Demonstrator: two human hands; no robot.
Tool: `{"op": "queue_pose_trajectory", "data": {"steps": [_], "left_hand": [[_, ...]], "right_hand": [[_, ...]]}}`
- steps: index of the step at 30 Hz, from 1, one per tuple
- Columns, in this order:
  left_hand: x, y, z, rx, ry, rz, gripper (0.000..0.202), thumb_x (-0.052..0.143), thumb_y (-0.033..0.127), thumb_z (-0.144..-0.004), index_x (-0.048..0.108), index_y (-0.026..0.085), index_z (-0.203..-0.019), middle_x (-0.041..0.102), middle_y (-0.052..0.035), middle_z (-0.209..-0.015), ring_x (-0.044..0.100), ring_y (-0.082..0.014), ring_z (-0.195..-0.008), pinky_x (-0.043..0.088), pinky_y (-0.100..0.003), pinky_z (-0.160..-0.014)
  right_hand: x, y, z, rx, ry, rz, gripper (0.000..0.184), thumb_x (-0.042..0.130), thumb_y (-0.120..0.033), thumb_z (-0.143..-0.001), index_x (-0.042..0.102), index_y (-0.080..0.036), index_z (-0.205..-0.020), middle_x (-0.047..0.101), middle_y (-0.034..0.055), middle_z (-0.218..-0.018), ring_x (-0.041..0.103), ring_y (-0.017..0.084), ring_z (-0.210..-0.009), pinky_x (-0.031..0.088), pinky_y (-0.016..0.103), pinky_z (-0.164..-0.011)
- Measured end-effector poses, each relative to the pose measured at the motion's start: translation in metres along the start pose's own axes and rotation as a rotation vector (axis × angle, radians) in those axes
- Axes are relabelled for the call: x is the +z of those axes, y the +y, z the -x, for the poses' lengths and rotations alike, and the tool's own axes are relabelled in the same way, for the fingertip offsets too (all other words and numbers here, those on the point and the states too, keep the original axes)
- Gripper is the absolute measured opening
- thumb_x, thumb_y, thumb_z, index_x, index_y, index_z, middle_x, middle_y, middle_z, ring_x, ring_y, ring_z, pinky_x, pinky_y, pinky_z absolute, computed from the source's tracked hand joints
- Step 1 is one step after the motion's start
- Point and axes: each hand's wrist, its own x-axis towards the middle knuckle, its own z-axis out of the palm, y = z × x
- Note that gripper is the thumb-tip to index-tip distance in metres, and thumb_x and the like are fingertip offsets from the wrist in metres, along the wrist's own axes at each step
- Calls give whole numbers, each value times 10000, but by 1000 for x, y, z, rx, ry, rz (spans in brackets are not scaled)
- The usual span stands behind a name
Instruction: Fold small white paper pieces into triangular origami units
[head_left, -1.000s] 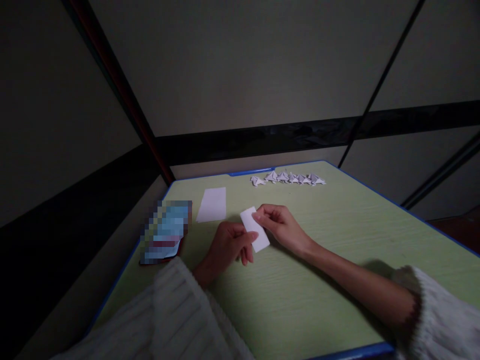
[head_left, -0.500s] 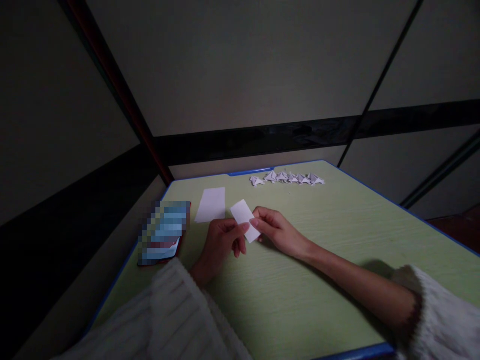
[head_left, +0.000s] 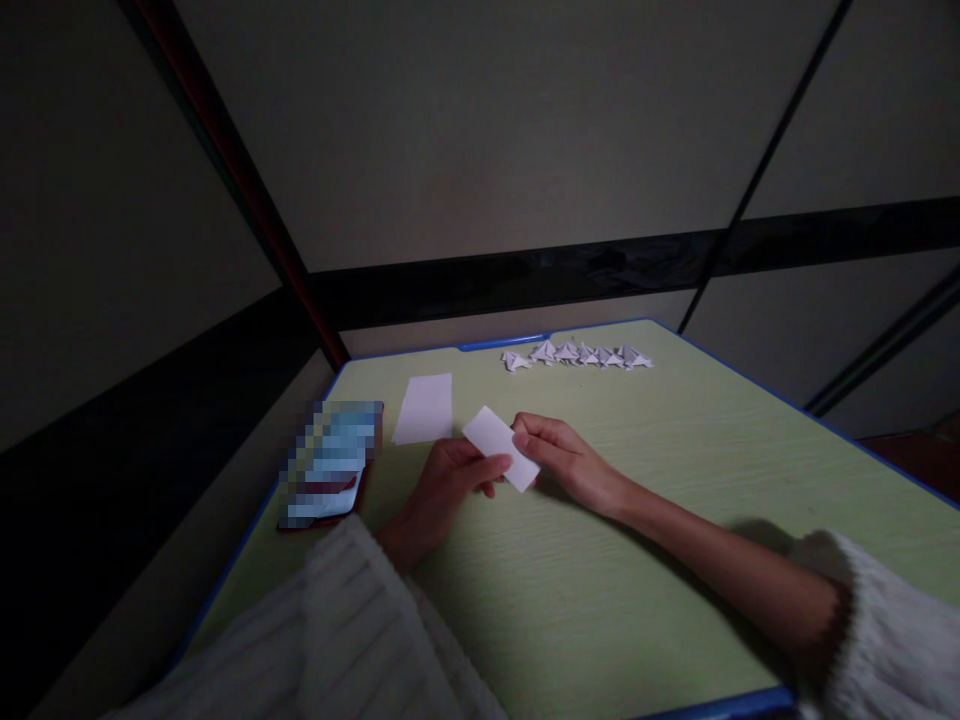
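A small white rectangle of paper (head_left: 491,437) is held slantwise above the table between both hands. My left hand (head_left: 454,478) pinches its lower edge, thumb on top and fingers underneath. At the paper's right edge, my right hand (head_left: 566,460) grips it with the thumb over the face and the fingers curled behind. Whether the paper is folded in layers I cannot tell. Just beyond my left hand a larger white sheet (head_left: 425,408) lies flat on the table.
Several folded white paper figures (head_left: 577,354) stand in a row near the far edge of the pale green, blue-rimmed table (head_left: 675,440). On the left lies a phone (head_left: 334,465) with its screen lit and blurred. Cabinet panels (head_left: 480,150) rise behind the table.
The paper has turned to lie flatter and shifted slightly right. My left thumb has slid a little to the right along it, and my right hand has moved slightly rightward.
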Motion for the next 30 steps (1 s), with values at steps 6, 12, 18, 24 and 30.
{"op": "queue_pose_trajectory", "data": {"steps": [6,12,18,24,30], "left_hand": [[-4,4,0,-73,-121,-69,145,596,263,-580,582,118,-575,520,30,-450,430,-61,-398,322,-170,-379],[-4,5,3,-118,-226,-174,204,549,295,-584,551,123,-474,467,46,-359,375,-50,-334,269,-170,-347],[-6,8,3,-99,-314,-216,174,562,259,-557,561,118,-456,416,55,-347,336,-41,-344,233,-172,-353],[-9,13,3,-143,-402,-223,173,547,243,-571,536,128,-443,464,40,-374,391,-49,-327,282,-168,-337],[-15,16,2,-143,-437,-236,190,533,230,-590,525,120,-434,488,29,-380,391,-37,-323,280,-156,-337]], "right_hand": [[-12,-4,0,173,-263,82,277,470,-346,-722,400,-135,-558,352,-66,-447,313,40,-399,220,181,-402],[-13,-5,1,171,-317,84,218,463,-262,-707,406,-130,-543,367,-65,-459,340,39,-413,236,179,-414],[-15,-3,0,182,-427,56,177,454,-208,-682,432,-123,-529,329,-78,-445,298,29,-403,216,170,-401],[-22,-5,0,227,-459,42,164,465,-180,-654,442,-120,-503,326,-82,-418,277,20,-380,195,163,-379],[-29,-3,0,239,-454,9,159,474,-179,-638,451,-117,-493,344,-84,-395,279,17,-350,187,156,-355]]}}
